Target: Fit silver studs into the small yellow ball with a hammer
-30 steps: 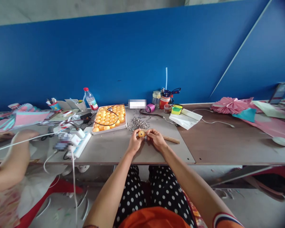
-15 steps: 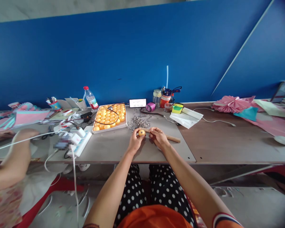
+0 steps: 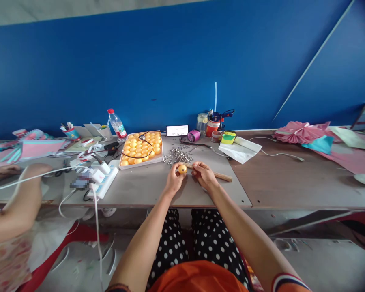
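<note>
My left hand (image 3: 174, 179) holds a small orange ball (image 3: 182, 169) between thumb and fingers, just above the grey table (image 3: 146, 188). My right hand (image 3: 203, 174) sits a little to the right of the ball, fingers curled in a pinch; what it holds, if anything, is too small to make out. A wooden stick (image 3: 219, 176) lies on the table behind my right hand. A pile of small metal pieces (image 3: 179, 154) lies just beyond both hands. A white tray (image 3: 141, 163) full of orange balls stands to the left of the pile, with a black cable draped over it.
Another person's arm (image 3: 16, 202) rests at the left beside a white power strip (image 3: 105, 180) and cables. A water bottle (image 3: 117, 124), a small clock (image 3: 177, 130), jars, a pen cup (image 3: 212, 125) and white paper (image 3: 239, 148) line the back. Pink folded paper (image 3: 298, 132) lies at the right.
My hands have drawn slightly apart: the right hand has come off the ball and the left hand holds it alone. The view has shifted a little.
</note>
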